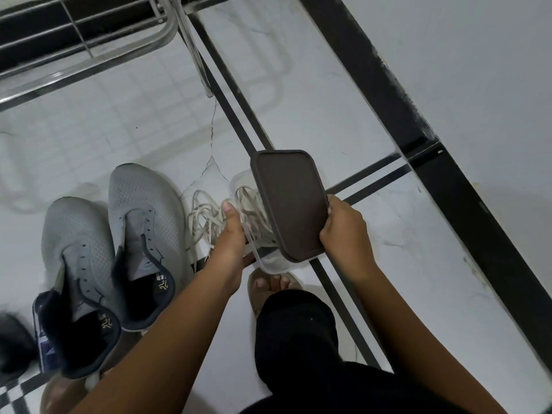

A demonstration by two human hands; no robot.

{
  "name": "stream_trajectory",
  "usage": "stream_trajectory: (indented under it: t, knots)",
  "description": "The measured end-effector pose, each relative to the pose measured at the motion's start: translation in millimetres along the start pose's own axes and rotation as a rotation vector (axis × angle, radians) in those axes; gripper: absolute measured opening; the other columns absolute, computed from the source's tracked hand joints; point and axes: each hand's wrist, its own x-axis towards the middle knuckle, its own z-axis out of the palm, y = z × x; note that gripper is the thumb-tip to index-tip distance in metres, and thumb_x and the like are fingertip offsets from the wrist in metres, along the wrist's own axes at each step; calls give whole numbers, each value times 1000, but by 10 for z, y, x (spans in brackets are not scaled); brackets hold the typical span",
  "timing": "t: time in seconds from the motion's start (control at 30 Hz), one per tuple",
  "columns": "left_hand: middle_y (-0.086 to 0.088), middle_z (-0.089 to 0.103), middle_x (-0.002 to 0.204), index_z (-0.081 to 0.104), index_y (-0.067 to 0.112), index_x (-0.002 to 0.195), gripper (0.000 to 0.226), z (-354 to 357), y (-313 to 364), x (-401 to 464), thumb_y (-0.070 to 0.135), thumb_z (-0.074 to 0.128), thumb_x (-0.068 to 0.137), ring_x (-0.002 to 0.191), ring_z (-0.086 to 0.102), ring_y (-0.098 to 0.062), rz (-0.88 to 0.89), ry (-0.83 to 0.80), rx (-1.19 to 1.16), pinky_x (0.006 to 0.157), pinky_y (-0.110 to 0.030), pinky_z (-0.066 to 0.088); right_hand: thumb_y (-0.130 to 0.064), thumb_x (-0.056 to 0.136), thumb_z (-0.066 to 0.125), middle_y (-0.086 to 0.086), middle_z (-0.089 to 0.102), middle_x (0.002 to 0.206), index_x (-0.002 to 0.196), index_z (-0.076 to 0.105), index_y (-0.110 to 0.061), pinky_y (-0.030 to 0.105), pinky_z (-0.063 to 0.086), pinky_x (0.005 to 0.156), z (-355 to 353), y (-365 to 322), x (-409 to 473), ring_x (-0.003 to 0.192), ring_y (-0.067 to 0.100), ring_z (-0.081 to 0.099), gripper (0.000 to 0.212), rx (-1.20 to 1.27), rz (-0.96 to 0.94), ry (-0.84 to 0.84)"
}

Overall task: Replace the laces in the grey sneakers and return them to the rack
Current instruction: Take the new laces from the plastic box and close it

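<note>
Two grey sneakers (119, 249) stand side by side on the white floor at the left, toes pointing away, with no laces in their eyelets. A loose pile of cream laces (204, 218) lies on the floor beside the right sneaker. My left hand (231, 234) grips the near rim of a clear plastic container (268, 261) that holds more cream laces (254, 209). My right hand (343, 228) holds the container's dark brown lid (291, 201), tilted up off the box.
A metal wire shoe rack (89, 40) stands at the top left. Black stripes cross the white tiled floor. A black-edged wall runs along the right. My sandalled foot (274, 283) and black-clad knee (295, 339) sit just below the container. A dark shoe (13, 342) lies at the left edge.
</note>
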Motion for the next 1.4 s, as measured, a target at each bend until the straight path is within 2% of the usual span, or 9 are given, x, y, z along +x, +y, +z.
stream_trajectory:
  t: [0.23,0.33,0.4,0.67,0.9,1.03,1.17,1.3,1.4]
  knots:
    - [2,63,125,50,24,133,75,-131,-123,-90,75,33,81,113,62,-17,123,4,-99,97,-47,50,-6,95,48,14,59,124,141,42,-6,30,50,86,40,-170,-90,102,28,63,46,-133,-127,0]
    - [3,66,119,52,24,125,41,-173,-218,-138,46,54,91,107,65,-12,215,-20,-49,92,-40,54,-7,96,47,16,57,128,144,38,-5,31,51,88,49,-213,-112,105,29,63,49,-147,-135,-15]
    - [5,68,117,52,26,126,37,-190,-270,-145,24,62,91,106,66,-11,246,-44,-68,88,-36,55,-8,97,47,16,57,129,145,37,-5,32,51,90,53,-213,-126,105,29,62,49,-139,-140,-18]
    - [16,68,116,55,37,125,40,-215,-326,-131,7,50,98,106,65,-2,310,-161,-6,78,-19,54,-10,94,55,15,63,123,137,49,-4,36,52,93,126,-137,-192,103,31,66,44,-46,-120,35]
    - [10,60,130,44,31,139,46,-219,-324,-121,6,42,101,121,57,-12,329,-156,89,101,-37,48,-11,96,49,12,66,118,133,53,-5,29,52,85,166,-119,-210,98,27,67,38,0,-125,91]
    - [13,53,137,39,50,131,46,-161,-355,-110,14,40,102,128,50,-11,397,-111,191,109,-46,40,-12,97,46,8,67,108,134,49,-9,23,50,74,195,-140,-223,86,22,67,37,-1,-63,69]
    - [20,56,130,34,52,132,57,-160,-385,-162,11,53,97,120,55,-4,386,-187,171,102,-40,48,-27,103,34,5,66,86,121,51,-12,24,51,64,209,-165,-178,70,15,61,29,119,40,37]
    - [8,57,131,26,49,142,75,-164,-450,-131,7,61,91,115,60,-13,336,-207,140,92,-46,54,-54,100,14,2,67,93,96,64,-15,36,51,88,284,-241,-40,90,18,63,63,311,231,-48]
    - [5,59,130,25,49,142,75,-157,-489,-111,9,62,91,115,61,-15,343,-173,172,93,-49,53,-56,99,12,-3,64,74,81,65,-17,28,50,71,369,-235,-10,73,14,62,68,218,233,59]
